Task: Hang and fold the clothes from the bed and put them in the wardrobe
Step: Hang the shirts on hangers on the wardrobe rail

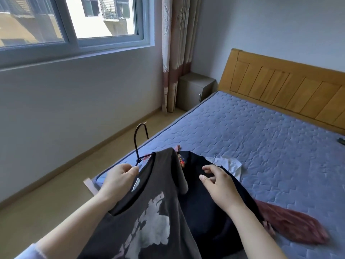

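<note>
Clothes are in a loose heap at the near end of the bed, and one of them, a dark grey T-shirt (160,212) with a pale print on its front, is up in front of me on a black wire hanger (137,144). My left hand (119,181) pinches the hanger at the twist just below its hook, fingers curled round the wire, right beside the shirt's black collar. One shoulder of the shirt drapes over the far end of the hanger.

My right hand (218,182) is empty, its fingers relaxed and slightly spread over a navy garment (203,212) lying on the mattress (261,137); whether the fingertips touch the cloth I cannot tell. Just beyond it sits a crumpled white garment (229,164), and a dusty red garment (291,227) lies to my right.

A wooden headboard (289,86) stands at the far end of the bed, with a small bedside cabinet (194,90) next to it, beside the curtain (175,53).
</note>
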Tool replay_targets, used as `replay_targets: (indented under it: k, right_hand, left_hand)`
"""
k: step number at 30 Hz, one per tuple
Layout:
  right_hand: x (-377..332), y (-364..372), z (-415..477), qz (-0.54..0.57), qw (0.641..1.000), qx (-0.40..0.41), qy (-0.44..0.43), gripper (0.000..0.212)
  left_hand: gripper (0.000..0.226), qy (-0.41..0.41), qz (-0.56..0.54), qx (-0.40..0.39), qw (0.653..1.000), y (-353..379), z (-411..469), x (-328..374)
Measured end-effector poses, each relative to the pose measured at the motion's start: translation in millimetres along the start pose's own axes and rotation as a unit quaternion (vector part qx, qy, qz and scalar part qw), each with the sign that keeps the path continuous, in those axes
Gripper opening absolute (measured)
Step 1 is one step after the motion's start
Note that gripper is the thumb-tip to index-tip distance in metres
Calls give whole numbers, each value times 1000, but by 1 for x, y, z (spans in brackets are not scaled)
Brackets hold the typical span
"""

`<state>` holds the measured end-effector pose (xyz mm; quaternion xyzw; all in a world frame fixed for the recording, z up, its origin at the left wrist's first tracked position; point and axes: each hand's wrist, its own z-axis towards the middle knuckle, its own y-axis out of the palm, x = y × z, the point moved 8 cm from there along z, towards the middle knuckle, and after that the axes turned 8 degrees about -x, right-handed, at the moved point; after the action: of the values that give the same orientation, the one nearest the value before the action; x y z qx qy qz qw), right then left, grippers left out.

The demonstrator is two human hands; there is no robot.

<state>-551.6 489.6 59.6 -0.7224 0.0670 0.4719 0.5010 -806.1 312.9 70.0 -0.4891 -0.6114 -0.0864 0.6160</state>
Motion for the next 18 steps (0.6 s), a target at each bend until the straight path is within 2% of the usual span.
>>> replay_targets:
  k: [5, 9, 12, 18]
  right_hand:
    - [-4, 17, 19, 25, 997, 32, 60, 24]
    - [-9, 25, 25, 52, 992, 60, 98, 20]
    - [-2, 28, 22, 69, 986, 73, 131, 17]
    - [27, 24, 21, 71, 977, 86, 180, 12]
  left_hand:
    - [25, 9, 26, -63, 998, -3, 61, 5]
    - [27, 19, 42, -108, 993, 1, 101, 11]
    - [33, 26, 65, -149, 986, 17, 120, 15]
    - [31, 31, 78, -195, 977, 56, 148, 18]
